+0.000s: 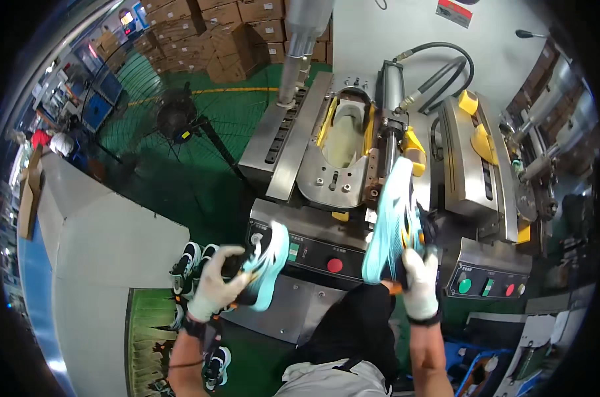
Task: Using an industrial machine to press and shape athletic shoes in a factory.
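Both of my hands wear white gloves, and each one grips a shoe. My left hand (219, 280) is closed around a black sneaker with a light-blue and white sole (272, 268), tilted on its side before the machine's control panel. In my right hand (420, 283) is a second sneaker, its pale turquoise sole (392, 221) facing left and its toe pointing up toward the press. Beyond them stands a steel press (343, 182) with a shoe-shaped cavity (345, 135) edged by yellow strips. Most of each upper is hidden behind its sole or my fingers.
The control panel (313, 253) carries a red button (335, 265). A second machine (469, 172) stands at right. More sneakers (186, 264) stand at left beside a pale table (108, 245); another sneaker (217, 367) is lower down. A caged fan (174, 116) and stacked cartons (230, 40) are behind.
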### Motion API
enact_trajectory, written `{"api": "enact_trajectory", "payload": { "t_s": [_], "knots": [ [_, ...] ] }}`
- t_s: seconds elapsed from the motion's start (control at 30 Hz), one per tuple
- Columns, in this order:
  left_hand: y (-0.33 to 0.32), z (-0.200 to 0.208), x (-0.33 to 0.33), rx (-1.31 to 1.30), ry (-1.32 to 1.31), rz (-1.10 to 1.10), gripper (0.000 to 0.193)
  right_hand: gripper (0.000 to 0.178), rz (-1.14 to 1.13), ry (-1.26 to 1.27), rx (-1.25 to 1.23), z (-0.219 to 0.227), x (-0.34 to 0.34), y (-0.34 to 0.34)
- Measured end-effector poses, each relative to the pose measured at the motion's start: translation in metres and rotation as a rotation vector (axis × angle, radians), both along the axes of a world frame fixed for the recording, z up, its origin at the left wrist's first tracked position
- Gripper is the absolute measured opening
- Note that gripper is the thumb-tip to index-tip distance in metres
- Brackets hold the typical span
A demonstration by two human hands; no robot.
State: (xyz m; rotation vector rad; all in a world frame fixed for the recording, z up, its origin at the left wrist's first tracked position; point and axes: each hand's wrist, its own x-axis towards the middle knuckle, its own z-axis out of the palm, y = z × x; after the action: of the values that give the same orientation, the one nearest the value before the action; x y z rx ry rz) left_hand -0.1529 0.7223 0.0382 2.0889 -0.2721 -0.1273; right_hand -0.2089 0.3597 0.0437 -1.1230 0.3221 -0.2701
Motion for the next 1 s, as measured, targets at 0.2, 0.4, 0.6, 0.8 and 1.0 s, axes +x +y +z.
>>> {"api": "enact_trajectory", "payload": {
  "t_s": [0.2,0.4,0.6,0.8,1.0],
  "knots": [
    [0.054,-0.141,-0.095,0.224,-0.064,0.149,0.043,0.024,0.295,0.052,0.087,0.041,0.208,0.018],
    [0.054,-0.211,-0.119,0.196,-0.072,0.110,0.061,0.019,0.069,0.347,-0.652,-0.059,0.353,0.000],
    [0.064,-0.212,-0.118,0.098,-0.034,0.010,0.058,0.023,-0.127,0.332,-1.100,-0.121,0.388,-0.002],
    [0.052,-0.215,-0.109,0.060,-0.085,-0.005,0.049,0.018,0.260,0.410,-0.947,-0.099,0.395,-0.045],
    [0.063,-0.220,-0.113,0.110,-0.124,0.048,0.047,0.048,0.279,-0.125,-0.906,0.001,0.185,0.101]
  ]
}}
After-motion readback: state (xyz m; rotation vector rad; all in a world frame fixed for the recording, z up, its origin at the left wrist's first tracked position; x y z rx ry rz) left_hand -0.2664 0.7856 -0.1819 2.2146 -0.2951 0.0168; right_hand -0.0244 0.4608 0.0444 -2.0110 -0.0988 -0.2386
